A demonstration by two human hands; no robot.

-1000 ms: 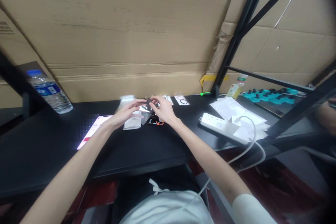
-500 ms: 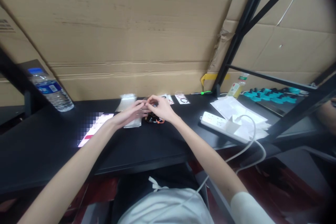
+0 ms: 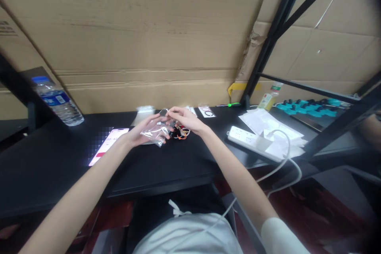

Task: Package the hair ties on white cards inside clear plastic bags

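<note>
A clear plastic bag (image 3: 156, 132) lies across the palm and fingers of my left hand (image 3: 143, 130), which is partly curled round it. My right hand (image 3: 186, 120) pinches at the bag's upper edge, its fingertips close to those of my left hand. Whatever the bag may contain is too small to make out. Just below my right hand, a small heap of cords (image 3: 182, 133) in orange, white and red rests on the black table (image 3: 166, 166). Behind my left hand is a stack of clear bags (image 3: 144, 113).
At the left are a water bottle (image 3: 61, 103) and a lit phone (image 3: 110, 143). A small packet with a black ring (image 3: 207, 112) lies at the back. Right of centre are a white power strip (image 3: 253, 142), papers (image 3: 268, 123) and a black metal frame (image 3: 262, 55).
The clear bag now shows over my left palm, which has turned upward. My right hand has shifted slightly right, and more of the cord heap shows.
</note>
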